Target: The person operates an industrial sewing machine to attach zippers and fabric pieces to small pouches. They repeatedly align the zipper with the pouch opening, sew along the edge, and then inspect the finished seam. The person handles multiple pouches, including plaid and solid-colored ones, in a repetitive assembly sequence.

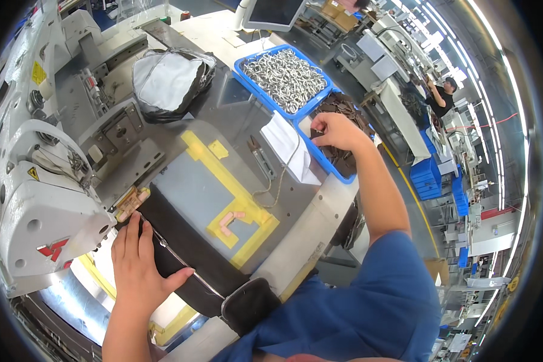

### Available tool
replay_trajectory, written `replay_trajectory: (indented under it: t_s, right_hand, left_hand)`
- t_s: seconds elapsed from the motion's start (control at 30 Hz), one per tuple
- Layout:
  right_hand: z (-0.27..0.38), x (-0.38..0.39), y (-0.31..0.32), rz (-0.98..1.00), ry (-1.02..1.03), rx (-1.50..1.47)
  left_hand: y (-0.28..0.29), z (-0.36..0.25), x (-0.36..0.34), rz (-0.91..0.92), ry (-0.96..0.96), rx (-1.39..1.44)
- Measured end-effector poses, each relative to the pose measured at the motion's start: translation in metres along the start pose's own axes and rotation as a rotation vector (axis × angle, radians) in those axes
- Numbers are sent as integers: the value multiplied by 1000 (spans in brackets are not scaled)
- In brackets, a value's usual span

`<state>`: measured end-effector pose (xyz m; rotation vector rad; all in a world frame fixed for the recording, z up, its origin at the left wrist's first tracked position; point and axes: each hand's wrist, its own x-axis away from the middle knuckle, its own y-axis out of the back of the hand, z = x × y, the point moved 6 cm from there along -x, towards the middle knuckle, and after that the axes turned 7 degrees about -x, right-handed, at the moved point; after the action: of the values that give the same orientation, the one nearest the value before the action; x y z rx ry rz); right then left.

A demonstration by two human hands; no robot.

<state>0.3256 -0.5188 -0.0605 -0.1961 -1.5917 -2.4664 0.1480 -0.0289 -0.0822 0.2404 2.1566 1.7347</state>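
My left hand (140, 259) lies with spread fingers on a black fabric piece (214, 259) with a silver zipper (178, 255), beside the white sewing machine (24, 217). My right hand (333, 130) has curled fingers at the near end of a blue bin of dark brown flat pieces (344, 157); what they pinch, if anything, is too small to make out. Another blue bin (283, 78) holds many silver metal rings. Snips (261, 160) lie beside a folded white sheet (289, 145). Yellow tape (253, 229) with small pink pieces (226, 220) marks the metal bed.
A plastic-wrapped bundle (169, 81) sits at the back of the bed, below a monitor (271, 12). A co-worker (440, 99) is at a bench to the right. Blue crates (428, 178) stand beside the aisle. The table's near edge (295, 253) runs diagonally by my body.
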Motion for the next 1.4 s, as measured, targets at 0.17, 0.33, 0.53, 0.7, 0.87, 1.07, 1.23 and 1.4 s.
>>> replay_trajectory:
  t_s: [0.17, 0.33, 0.53, 0.7, 0.87, 1.07, 1.23, 1.4]
  right_hand:
    - [-17, 1, 10, -95, -119, -191]
    - [-18, -6, 3, 96, -120, 44]
    - [-5, -20, 23, -59, -39, 51]
    - [86, -12, 30, -389, 131, -76]
    - [240, -3, -78, 256, 346, -562]
    - [333, -2, -178, 519, 610, -592]
    - [331, 8, -169, 430, 675, -332]
    - [329, 17, -167, 423, 1028, -231]
  left_hand:
    - [0, -1, 0, 23, 19, -4]
    - [0, -3, -2, 40, 25, 21]
    - [1, -1, -4, 37, 18, 42]
    - [7, 3, -2, -32, -29, 59]
    - [8, 4, 2, -46, -69, 26]
    - [11, -5, 6, -126, -191, -1]
    - [10, -5, 7, -169, -209, -2]
    - [9, -5, 8, -161, -199, 7]
